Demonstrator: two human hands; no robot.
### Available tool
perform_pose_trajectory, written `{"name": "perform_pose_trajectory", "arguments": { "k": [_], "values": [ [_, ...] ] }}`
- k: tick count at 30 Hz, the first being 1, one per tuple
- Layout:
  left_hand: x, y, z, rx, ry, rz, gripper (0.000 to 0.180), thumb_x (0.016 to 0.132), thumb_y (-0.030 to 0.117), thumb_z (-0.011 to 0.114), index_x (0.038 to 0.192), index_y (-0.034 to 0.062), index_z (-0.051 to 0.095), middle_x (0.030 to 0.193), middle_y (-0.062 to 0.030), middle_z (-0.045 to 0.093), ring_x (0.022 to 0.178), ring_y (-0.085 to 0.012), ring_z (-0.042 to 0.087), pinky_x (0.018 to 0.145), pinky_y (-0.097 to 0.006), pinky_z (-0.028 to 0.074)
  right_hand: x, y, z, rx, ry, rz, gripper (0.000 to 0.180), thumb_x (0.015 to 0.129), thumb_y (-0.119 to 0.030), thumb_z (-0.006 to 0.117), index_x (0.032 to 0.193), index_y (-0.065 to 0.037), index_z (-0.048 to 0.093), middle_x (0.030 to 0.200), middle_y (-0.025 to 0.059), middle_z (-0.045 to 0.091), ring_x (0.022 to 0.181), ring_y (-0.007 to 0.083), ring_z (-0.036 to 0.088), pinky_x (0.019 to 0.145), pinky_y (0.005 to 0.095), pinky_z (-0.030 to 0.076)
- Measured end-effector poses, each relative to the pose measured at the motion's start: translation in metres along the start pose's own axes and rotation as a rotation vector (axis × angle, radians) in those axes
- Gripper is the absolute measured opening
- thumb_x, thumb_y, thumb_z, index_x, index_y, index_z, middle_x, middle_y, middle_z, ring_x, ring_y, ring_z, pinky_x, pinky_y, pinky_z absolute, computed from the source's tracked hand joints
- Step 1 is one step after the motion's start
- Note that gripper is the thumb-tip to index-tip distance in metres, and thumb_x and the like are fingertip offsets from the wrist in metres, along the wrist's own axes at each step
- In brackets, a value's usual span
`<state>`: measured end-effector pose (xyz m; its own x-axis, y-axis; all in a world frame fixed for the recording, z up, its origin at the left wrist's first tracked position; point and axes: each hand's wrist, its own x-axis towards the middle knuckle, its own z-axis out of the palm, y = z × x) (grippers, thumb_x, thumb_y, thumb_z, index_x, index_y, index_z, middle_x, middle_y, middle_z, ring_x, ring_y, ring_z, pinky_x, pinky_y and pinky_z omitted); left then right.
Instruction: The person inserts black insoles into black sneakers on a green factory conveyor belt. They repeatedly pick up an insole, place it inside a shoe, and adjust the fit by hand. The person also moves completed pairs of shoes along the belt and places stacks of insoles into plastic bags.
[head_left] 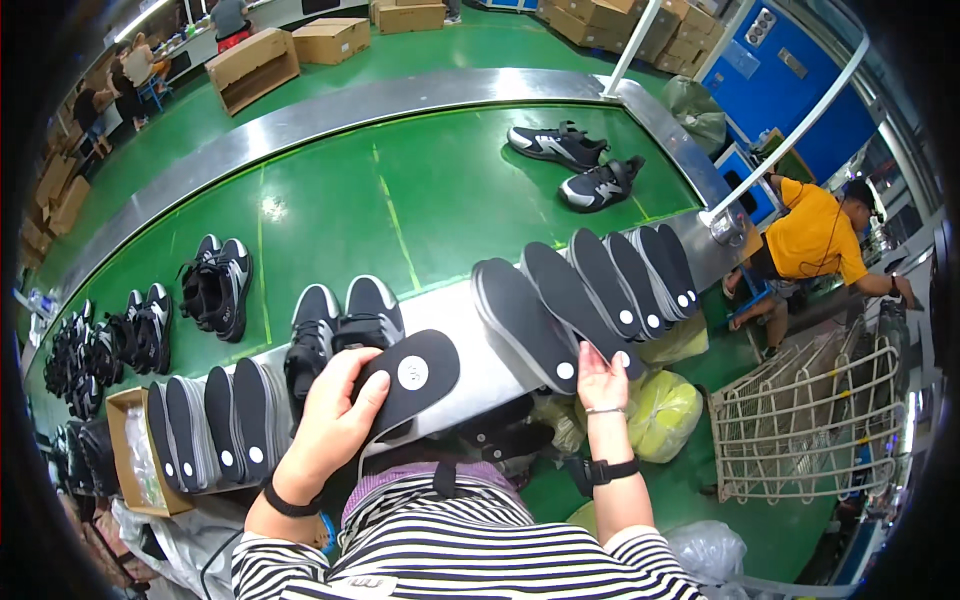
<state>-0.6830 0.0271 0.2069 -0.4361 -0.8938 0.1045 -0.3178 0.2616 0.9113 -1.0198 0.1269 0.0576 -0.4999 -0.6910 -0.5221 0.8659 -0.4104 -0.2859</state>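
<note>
Left hand (pixel 330 420) grips an insole (pixel 415 380); right hand (pixel 600 380) apparently touches fanned insoles (pixel 580 300).

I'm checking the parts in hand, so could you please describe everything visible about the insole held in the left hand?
The insole is black and flat, foam-like, with a rounded end and a small round white mark near the middle. It tilts up to the right over the belt's metal edge, just in front of a black-and-white shoe. The left hand grips its lower end, thumb on top; that end is hidden.
</note>
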Motion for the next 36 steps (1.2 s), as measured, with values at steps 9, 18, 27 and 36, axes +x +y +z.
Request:
{"name": "perform_pose_trajectory", "arguments": {
  "k": [9,18,27,36],
  "values": [
    [0.008,-0.049,-0.027,0.515,-0.273,0.412,0.038,0.072,0.006,0.056,0.108,0.0031,0.044,0.074,-0.0090,0.053,0.071,-0.0255,0.051,0.066,-0.036,0.035,-0.113,0.136,0.095,-1.712,-0.818,-0.345,0.058,0.067,-0.035,0.068,0.108,0.000,0.046,0.101,0.0141,0.055,0.093,0.0281,0.054,0.078,0.0387,0.044],
    [0.003,-0.065,-0.040,0.314,0.369,0.440,0.044,0.066,0.008,0.065,0.105,0.0026,0.044,0.096,-0.0128,0.048,0.091,-0.0279,0.046,0.079,-0.037,0.034,-0.119,0.191,0.125,-2.034,-0.979,-0.467,0.073,0.059,-0.027,0.070,0.118,-0.001,0.037,0.106,0.0183,0.050,0.097,0.0290,0.052,0.082,0.0332,0.041],
    [-0.015,-0.076,-0.028,-1.205,-0.077,-0.519,0.039,0.083,0.022,0.055,0.113,0.0001,0.043,0.101,-0.0063,0.053,0.090,-0.0166,0.053,0.074,-0.028,0.045,-0.126,0.181,0.115,-2.170,-0.948,-0.342,0.080,0.056,-0.031,0.072,0.120,0.000,0.036,0.103,0.0197,0.049,0.094,0.0337,0.051,0.081,0.0352,0.042],
    [-0.003,-0.104,0.012,-0.444,0.005,-0.059,0.040,0.080,0.023,0.056,0.109,-0.0019,0.046,0.098,-0.0138,0.051,0.093,-0.0230,0.049,0.084,-0.033,0.039,-0.083,0.180,0.099,-1.832,-0.789,-0.412,0.048,0.060,-0.021,0.073,0.091,-0.004,0.039,0.095,0.0108,0.042,0.082,0.0216,0.046,0.079,0.0283,0.037]
  ]
}}
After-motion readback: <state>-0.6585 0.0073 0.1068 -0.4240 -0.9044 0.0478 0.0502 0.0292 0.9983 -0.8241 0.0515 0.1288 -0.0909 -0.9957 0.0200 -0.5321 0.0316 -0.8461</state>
